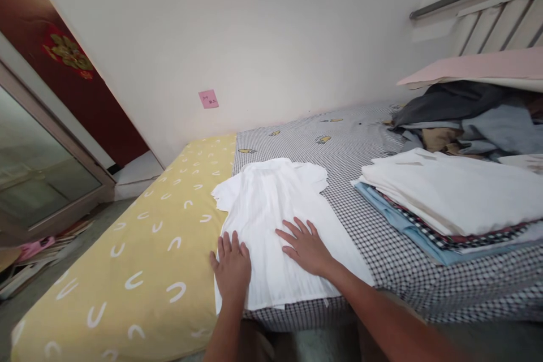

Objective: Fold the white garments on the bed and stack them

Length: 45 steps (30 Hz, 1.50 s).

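Observation:
A white short-sleeved shirt point(271, 198) lies spread out on the bed, its collar toward the wall and its hem at the near edge. My left hand point(232, 267) rests flat on the shirt's lower left side, fingers spread, partly at its edge. Across the middle of the lower half lies my right hand point(306, 246), palm down with the fingers apart. Neither hand grips the cloth. Both sleeves are stretched out to the sides.
A stack of folded clothes point(449, 192) sits to the right, with a heap of darker clothes point(466, 113) behind it. Under the shirt are a yellow patterned sheet point(161, 260) and a checked sheet point(352, 203). A pink note point(208, 99) is on the wall.

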Each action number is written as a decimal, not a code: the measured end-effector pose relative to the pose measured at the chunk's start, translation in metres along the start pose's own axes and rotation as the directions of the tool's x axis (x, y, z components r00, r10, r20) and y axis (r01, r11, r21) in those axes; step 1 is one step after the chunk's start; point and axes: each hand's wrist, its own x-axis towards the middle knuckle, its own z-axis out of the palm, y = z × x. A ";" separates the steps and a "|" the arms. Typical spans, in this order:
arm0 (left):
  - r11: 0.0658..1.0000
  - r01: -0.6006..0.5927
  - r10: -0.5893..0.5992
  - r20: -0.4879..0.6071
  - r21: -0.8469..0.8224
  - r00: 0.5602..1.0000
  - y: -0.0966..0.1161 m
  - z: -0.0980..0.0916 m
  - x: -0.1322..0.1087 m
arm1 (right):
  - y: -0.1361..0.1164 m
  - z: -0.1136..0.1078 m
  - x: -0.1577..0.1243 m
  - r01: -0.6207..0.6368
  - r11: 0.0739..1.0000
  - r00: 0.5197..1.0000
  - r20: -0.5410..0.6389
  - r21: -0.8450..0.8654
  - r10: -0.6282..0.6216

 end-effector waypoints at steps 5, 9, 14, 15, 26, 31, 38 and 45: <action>1.000 0.005 -0.006 0.006 0.019 1.000 -0.001 0.003 0.001 | -0.002 -0.004 -0.001 -0.015 1.000 0.999 0.043 0.009 0.015; 0.999 0.002 -0.002 0.005 0.035 1.000 -0.001 0.004 0.001 | -0.001 -0.005 -0.001 -0.007 0.999 0.999 0.034 0.031 0.006; 0.999 0.012 -0.012 0.019 0.032 1.000 -0.001 0.003 0.001 | 0.001 -0.001 0.000 0.007 0.999 1.000 -0.006 0.042 -0.007; 0.999 0.013 -0.013 0.017 0.032 1.000 -0.001 0.003 0.001 | 0.002 -0.001 -0.001 0.008 0.999 1.000 -0.009 0.042 -0.008; 0.999 0.009 -0.009 0.009 0.047 1.000 0.000 0.001 0.001 | 0.007 0.005 0.001 0.039 0.997 0.998 -0.050 0.063 -0.036; 0.999 0.004 -0.004 -0.008 0.046 1.000 0.000 0.001 0.001 | 0.009 0.005 -0.004 0.069 0.991 0.995 -0.075 0.116 -0.061; 0.998 -0.002 0.003 -0.026 0.064 1.000 0.000 0.001 -0.001 | 0.002 -0.023 0.020 0.058 0.983 0.998 -0.040 0.174 -0.052; 0.998 0.010 -0.006 -0.058 0.060 0.998 0.000 0.004 -0.005 | -0.036 -0.007 0.058 0.003 1.000 0.999 0.036 0.027 -0.004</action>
